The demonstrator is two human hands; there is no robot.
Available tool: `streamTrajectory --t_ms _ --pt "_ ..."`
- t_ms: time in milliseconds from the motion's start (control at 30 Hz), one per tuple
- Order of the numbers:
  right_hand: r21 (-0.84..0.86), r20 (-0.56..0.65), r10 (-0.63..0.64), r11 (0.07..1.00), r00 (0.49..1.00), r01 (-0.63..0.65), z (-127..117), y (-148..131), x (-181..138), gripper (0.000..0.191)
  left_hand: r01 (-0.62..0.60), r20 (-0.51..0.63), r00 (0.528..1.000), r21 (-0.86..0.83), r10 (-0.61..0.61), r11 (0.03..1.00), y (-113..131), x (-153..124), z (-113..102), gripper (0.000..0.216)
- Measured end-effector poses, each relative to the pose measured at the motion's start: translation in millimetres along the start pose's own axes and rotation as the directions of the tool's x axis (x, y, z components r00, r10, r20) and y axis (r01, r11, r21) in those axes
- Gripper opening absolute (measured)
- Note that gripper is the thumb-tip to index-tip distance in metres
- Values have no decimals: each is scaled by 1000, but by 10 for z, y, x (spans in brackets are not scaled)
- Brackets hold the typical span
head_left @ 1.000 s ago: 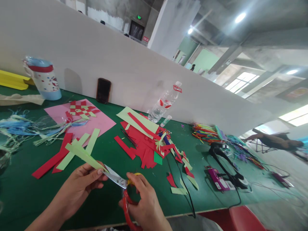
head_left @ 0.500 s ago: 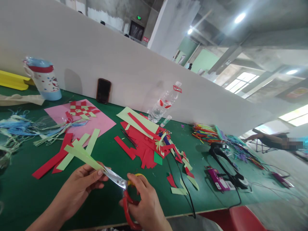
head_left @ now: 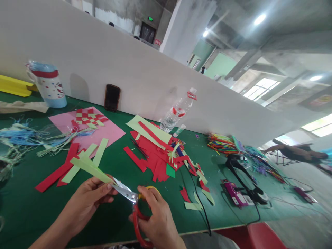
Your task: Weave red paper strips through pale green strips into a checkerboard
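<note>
Well left of the hands, blue and pale-green thread tassels (head_left: 18, 135) lay on the green surface (head_left: 114, 221). Flat red and pale-green paper strips (head_left: 54, 176) overlapped just beyond the left hand (head_left: 88, 197), whose thumb and fingers pinched a long light-green paper strip (head_left: 90, 168). Metal-bladed scissors (head_left: 134, 197) with red and yellow handles met its near end, gripped by the right hand's (head_left: 158, 212) curled fingers.

The left hand (head_left: 92, 193) pinches with thumb over bent fingers, its bare forearm (head_left: 57, 224) slanting up from lower left. The right hand (head_left: 160, 214) curls opposite, apart from it, its lower fingers seemingly bent, though partly hidden.
</note>
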State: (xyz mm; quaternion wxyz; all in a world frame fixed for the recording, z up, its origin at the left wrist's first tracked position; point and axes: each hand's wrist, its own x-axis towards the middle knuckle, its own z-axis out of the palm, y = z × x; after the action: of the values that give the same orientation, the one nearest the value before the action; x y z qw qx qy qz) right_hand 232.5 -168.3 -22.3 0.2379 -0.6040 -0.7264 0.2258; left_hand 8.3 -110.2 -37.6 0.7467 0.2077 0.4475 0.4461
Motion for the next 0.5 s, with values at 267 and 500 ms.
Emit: streamTrajectory --t_ms 267,500 --pt "12 -56 -64 998 996 65 14 43 2 74 -1 26 1000 10 1 1000 17 -3 34 36" --pt "11 -64 -57 998 996 58 25 44 -10 73 26 19 999 6 -26 1000 8 -10 27 38"
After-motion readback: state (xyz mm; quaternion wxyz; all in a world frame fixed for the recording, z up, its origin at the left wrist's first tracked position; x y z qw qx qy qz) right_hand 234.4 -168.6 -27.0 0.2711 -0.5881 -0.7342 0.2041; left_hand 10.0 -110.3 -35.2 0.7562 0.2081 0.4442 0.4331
